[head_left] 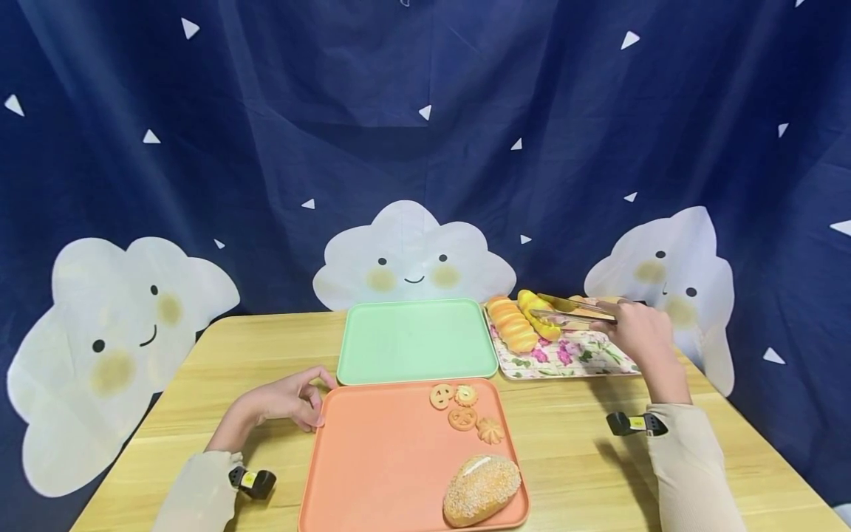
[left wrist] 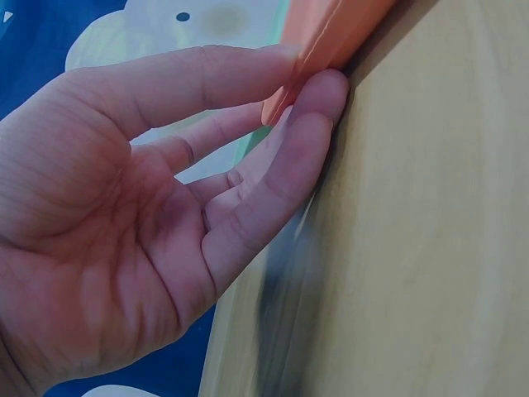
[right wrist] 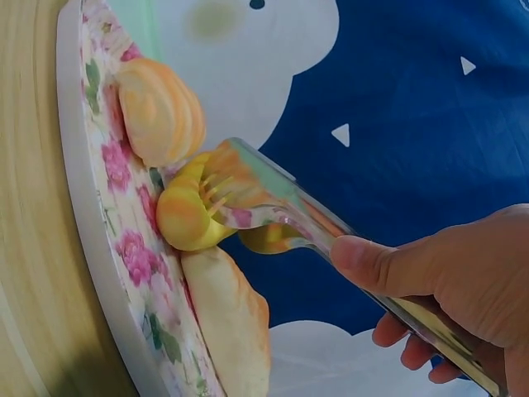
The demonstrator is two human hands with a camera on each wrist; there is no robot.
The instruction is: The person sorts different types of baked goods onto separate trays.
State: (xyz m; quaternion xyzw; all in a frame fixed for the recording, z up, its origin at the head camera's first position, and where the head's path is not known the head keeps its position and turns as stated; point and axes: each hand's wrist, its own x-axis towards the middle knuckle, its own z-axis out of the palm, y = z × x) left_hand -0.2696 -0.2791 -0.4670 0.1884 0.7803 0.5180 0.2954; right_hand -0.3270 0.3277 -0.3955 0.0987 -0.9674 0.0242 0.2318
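In the head view my right hand (head_left: 641, 332) grips metal tongs (head_left: 578, 318) over a floral-patterned tray (head_left: 565, 363). The tongs' toothed end lies against a curved yellow bread (right wrist: 183, 217), one jaw on its near side. Beside that bread sits an orange-striped bread roll (head_left: 512, 325); another long bread (right wrist: 227, 314) shows in the right wrist view, partly covered by the tongs in the head view. My left hand (head_left: 286, 400) pinches the rim of an orange tray (head_left: 379, 458) near its far left corner, thumb on top and fingers curled underneath.
On the orange tray, several small cookies (head_left: 462, 419) lie at the far right, and a sesame-topped bread (head_left: 482, 491) sits at the near right. A mint green tray (head_left: 415, 340) stands behind it, left of the floral tray. A dark blue cloud-print curtain (head_left: 425, 162) hangs behind the wooden table (head_left: 572, 451).
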